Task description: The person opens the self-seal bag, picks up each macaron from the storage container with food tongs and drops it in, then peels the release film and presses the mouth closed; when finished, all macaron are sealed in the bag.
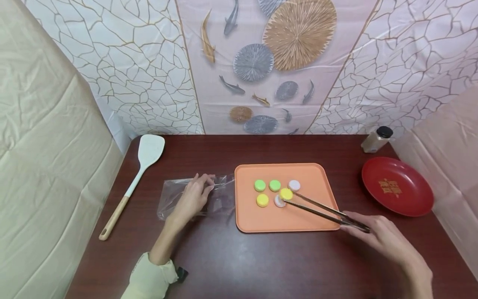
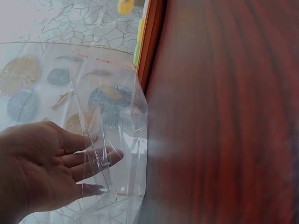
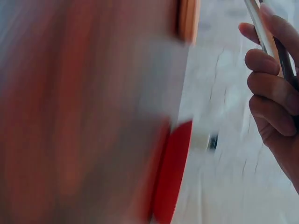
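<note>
In the head view, my right hand grips long metal tongs, its fingers curled round them in the right wrist view. The tips of the tongs are at a yellow macaron, which partly covers a pale lilac macaron. Another yellow macaron, two green macarons and a second lilac macaron lie on the orange tray. To the left, my left hand touches a clear plastic bag. Its fingers, loosely extended, show through the film in the left wrist view.
A white spatula with a wooden handle lies at the far left. On the right stand a red plate and a black-capped jar. Patterned cloth hangs behind the dark wooden table.
</note>
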The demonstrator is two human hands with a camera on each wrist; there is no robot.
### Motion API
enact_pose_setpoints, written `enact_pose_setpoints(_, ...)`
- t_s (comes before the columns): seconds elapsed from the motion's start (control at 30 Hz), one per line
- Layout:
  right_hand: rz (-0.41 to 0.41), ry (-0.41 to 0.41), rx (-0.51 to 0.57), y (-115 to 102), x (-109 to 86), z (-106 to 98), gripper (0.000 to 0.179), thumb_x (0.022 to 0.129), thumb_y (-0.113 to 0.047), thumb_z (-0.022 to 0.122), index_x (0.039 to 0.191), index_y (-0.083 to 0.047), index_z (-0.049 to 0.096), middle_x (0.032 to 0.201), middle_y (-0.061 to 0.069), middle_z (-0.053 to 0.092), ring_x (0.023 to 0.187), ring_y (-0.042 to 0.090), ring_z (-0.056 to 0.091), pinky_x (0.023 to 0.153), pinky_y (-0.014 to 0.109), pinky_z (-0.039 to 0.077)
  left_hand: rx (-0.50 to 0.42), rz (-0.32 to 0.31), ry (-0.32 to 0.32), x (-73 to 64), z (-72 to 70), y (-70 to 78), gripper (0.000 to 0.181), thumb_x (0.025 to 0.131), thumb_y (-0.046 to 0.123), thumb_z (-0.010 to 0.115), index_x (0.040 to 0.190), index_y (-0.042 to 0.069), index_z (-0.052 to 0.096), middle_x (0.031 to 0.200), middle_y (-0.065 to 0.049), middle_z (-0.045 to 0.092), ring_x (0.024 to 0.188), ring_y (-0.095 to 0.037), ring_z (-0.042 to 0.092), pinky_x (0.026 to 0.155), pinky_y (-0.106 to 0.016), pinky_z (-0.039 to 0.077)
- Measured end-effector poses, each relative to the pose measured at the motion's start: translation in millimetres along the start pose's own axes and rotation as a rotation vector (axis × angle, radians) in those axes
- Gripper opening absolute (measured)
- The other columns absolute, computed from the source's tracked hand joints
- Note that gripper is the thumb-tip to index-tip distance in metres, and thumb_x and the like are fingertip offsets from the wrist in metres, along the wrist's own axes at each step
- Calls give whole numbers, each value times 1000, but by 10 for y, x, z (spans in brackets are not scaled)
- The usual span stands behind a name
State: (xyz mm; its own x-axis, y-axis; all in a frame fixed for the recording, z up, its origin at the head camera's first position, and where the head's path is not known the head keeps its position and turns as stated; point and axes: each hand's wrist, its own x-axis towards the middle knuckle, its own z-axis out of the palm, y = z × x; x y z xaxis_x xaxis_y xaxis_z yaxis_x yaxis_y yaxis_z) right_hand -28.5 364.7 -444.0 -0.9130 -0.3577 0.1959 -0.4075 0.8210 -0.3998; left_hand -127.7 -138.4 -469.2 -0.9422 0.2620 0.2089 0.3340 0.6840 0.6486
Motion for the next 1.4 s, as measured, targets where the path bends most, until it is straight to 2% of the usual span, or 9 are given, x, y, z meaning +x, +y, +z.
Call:
enact_pose_setpoints(0.13, -60, -55, 64, -305, 323, 141, 30, 91, -21, 91, 120, -19, 82, 90, -17, 77, 75, -6, 60, 71, 14, 48, -11, -19, -13, 0, -10, 0, 4, 103, -7, 67, 102, -3, 67, 135, -25, 75, 131, -44, 70, 128, -65, 33)
enact_pose_setpoints(0.23, -65, -124, 108, -516, 549, 269, 23, 96, -27, 87, 118, -24, 80, 77, -23, 63, 69, -5, 51, 64, 21, 44, -15, -19, -12, 1, -13, -11, 4, 103, -6, 67, 102, -2, 67, 135, -25, 75, 132, -43, 70, 128, -65, 33)
enact_pose_setpoints(0.33, -68, -177, 126, -671, 728, 384, 21, 99, -31, 84, 118, -25, 80, 68, -23, 49, 65, -3, 47, 62, 22, 41, -19, -13, -7, -1, -20, -21, 4, 102, -6, 68, 102, -2, 67, 135, -25, 75, 132, -43, 70, 128, -65, 33)
enact_pose_setpoints(0.53, -107, -224, 107, -851, 991, 588, 27, 102, -35, 79, 123, -18, 81, 66, -21, 49, 65, -1, 45, 63, 23, 40, -19, -17, 3, -24, -39, -33, 5, 102, -7, 67, 102, -2, 67, 136, -25, 75, 130, -45, 70, 127, -66, 34)
enact_pose_setpoints(0.83, -129, -280, 129, -1057, 1250, 830, 35, 106, -40, 73, 128, -14, 80, 85, -15, 74, 70, -3, 53, 68, 27, 48, -72, -21, -3, -18, -62, -22, 8, 103, -8, 66, 100, 0, 66, 135, -26, 75, 132, -46, 69, 127, -63, 36)
enact_pose_setpoints(1.03, -197, -296, 149, -1235, 1412, 952, 20, 106, -35, 74, 113, -17, 80, 68, -17, 54, 61, -3, 42, 61, 22, 40, -83, -28, -24, -1, -72, -31, 7, 104, -6, 66, 100, 0, 66, 136, -26, 74, 134, -45, 68, 128, -60, 36)
enact_pose_setpoints(1.2, -270, -304, 172, -1405, 1537, 1077, 17, 107, -34, 74, 106, -17, 76, 67, -17, 48, 57, -4, 38, 55, 20, 33, -83, -61, -46, 3, -77, -31, 6, 105, -3, 66, 101, 2, 66, 140, -23, 73, 138, -43, 66, 128, -57, 38)
enact_pose_setpoints(1.33, -336, -254, 184, -1467, 1584, 1150, 21, 106, -37, 74, 96, -18, 71, 63, -15, 39, 55, -2, 33, 50, 21, 27, -76, -73, -45, -9, -84, -26, 8, 105, -1, 67, 99, 4, 64, 140, -20, 74, 138, -43, 66, 123, -57, 44)
enact_pose_setpoints(1.4, -386, -213, 191, -1396, 1583, 1239, 26, 108, -42, 71, 98, -18, 72, 63, -15, 40, 55, -1, 34, 50, 23, 29, -83, -79, -34, -14, -93, -22, 9, 106, 0, 67, 99, 4, 63, 138, -19, 75, 136, -41, 68, 117, -57, 50)
